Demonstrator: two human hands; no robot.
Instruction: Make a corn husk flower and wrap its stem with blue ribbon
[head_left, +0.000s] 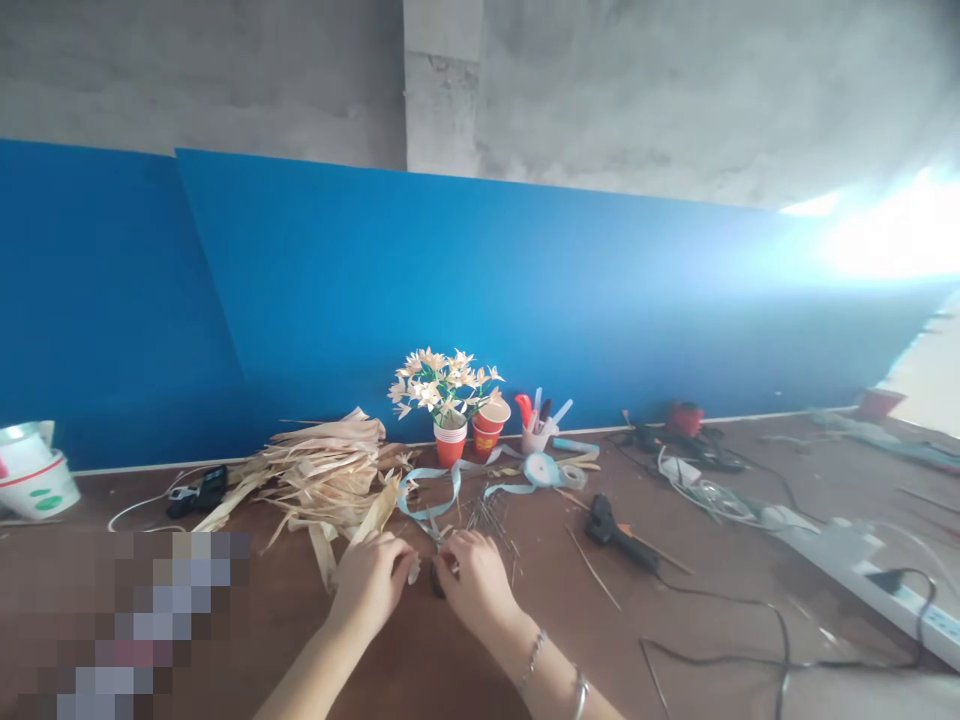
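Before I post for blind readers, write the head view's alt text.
Left hand pinches a small pale scrap near the right hand; behind, on a brown tabletop, cream flowers in a red cup and dried tan strips.

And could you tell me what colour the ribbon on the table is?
Pale blue ribbon, seen best in the head view.

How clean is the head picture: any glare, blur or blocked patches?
Head view: glare whites out the upper right, haze washes the brown tabletop below, coarse pixelation masks the lower left, and the small pale piece at the left hand is too soft to identify.
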